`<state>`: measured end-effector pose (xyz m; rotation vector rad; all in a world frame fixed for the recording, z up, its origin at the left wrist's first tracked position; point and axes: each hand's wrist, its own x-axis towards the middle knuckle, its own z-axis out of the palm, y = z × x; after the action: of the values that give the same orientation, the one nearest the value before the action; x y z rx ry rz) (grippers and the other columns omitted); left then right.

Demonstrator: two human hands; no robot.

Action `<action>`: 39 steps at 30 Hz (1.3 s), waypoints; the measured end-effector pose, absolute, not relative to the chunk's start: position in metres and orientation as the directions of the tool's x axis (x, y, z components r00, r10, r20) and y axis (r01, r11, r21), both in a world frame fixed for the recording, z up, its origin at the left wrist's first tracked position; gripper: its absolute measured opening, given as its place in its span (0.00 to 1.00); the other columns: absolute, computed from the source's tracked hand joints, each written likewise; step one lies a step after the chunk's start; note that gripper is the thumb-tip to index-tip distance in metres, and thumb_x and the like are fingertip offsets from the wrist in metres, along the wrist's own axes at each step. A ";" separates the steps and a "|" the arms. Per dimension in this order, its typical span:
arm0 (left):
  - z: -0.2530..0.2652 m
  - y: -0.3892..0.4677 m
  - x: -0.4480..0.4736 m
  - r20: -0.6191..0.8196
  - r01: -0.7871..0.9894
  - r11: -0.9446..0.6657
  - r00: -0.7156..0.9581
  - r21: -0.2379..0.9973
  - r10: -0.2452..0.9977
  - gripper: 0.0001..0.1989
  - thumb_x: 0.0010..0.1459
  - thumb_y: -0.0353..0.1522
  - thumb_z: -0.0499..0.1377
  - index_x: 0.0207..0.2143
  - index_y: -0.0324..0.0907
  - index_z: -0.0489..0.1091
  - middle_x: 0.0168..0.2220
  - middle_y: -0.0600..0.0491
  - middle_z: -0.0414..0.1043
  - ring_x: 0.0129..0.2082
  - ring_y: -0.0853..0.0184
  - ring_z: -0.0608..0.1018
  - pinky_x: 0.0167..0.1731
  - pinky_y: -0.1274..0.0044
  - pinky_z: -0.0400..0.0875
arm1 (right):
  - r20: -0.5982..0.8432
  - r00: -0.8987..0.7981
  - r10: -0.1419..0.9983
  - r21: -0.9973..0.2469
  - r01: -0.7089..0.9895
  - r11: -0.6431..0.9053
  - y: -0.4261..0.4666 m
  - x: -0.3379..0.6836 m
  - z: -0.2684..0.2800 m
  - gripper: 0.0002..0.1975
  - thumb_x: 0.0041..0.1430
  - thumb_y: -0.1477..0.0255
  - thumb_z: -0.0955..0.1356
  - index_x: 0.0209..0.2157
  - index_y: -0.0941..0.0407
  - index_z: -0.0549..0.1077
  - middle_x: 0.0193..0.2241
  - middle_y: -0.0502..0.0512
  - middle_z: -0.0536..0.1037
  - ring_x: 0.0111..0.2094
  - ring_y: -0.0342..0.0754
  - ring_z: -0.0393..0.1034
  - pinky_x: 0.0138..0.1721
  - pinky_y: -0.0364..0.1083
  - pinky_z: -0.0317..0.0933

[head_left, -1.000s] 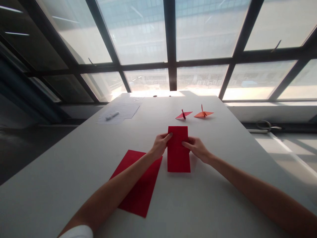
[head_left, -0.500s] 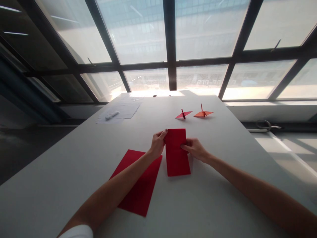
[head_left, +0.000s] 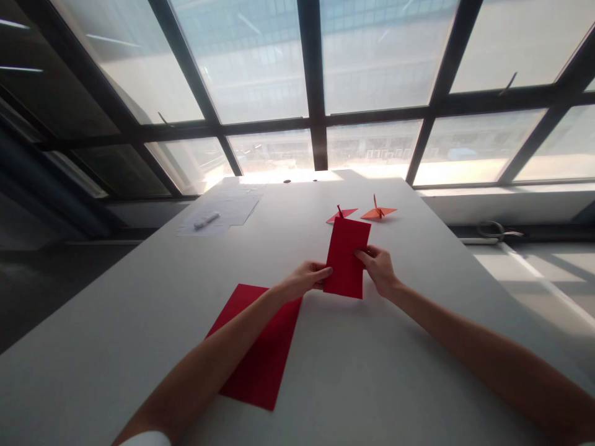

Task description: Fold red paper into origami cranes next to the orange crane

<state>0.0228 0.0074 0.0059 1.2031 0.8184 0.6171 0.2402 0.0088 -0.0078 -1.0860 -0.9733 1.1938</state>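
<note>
A folded piece of red paper (head_left: 346,260), an upright rectangle, is held up above the table between both hands. My left hand (head_left: 308,277) pinches its lower left edge, thumb on the near face. On the right edge, about halfway up, my right hand (head_left: 377,265) grips it with the thumb in front and the fingers mostly behind. Under my left forearm a larger sheet of red paper (head_left: 264,353) lies flat, partly covered by the arm. Just behind the held paper stands a red paper crane (head_left: 341,214), its lower part hidden.
An orange paper crane (head_left: 380,213) stands at the back right of the white table (head_left: 372,371). White sheets (head_left: 239,209) lie at the back left with a white tube-like object (head_left: 206,220) on them. Tall windows rise behind the table.
The folded red paper has been lifted up and away and tilted to the right. My left hand has slid from its top left corner down to its lower left edge.
</note>
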 end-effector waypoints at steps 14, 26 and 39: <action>0.010 0.009 0.020 -0.203 -0.163 0.381 0.627 0.910 0.752 0.29 0.58 0.51 0.59 0.52 0.38 0.71 0.49 0.39 0.75 0.49 0.56 0.78 0.47 0.68 0.73 | -0.070 -0.097 0.993 -0.914 -0.391 -0.103 0.011 0.247 -0.007 0.15 0.49 0.65 0.75 0.39 0.55 0.77 0.41 0.59 0.80 0.41 0.54 0.75 0.42 0.51 0.70; 0.012 0.003 0.017 -0.120 -0.262 0.366 0.644 0.893 0.755 0.28 0.57 0.48 0.63 0.55 0.43 0.69 0.50 0.41 0.74 0.45 0.57 0.78 0.43 0.70 0.71 | -0.089 -0.347 0.934 -0.961 -0.214 -0.172 -0.008 0.236 -0.002 0.21 0.48 0.62 0.77 0.41 0.56 0.75 0.34 0.59 0.82 0.35 0.53 0.78 0.35 0.49 0.73; 0.016 0.021 0.003 -0.006 -0.316 0.184 0.491 0.931 0.871 0.21 0.56 0.44 0.65 0.46 0.41 0.73 0.44 0.45 0.76 0.42 0.62 0.79 0.42 0.74 0.72 | -0.075 -0.362 0.929 -0.994 -0.043 -0.097 0.022 0.284 0.019 0.19 0.49 0.57 0.76 0.36 0.56 0.76 0.32 0.57 0.82 0.30 0.54 0.77 0.26 0.49 0.71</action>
<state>0.0026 0.0209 0.0162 1.0749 0.6337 0.9199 0.2841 0.0223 0.0186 -1.0316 -1.3844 1.5723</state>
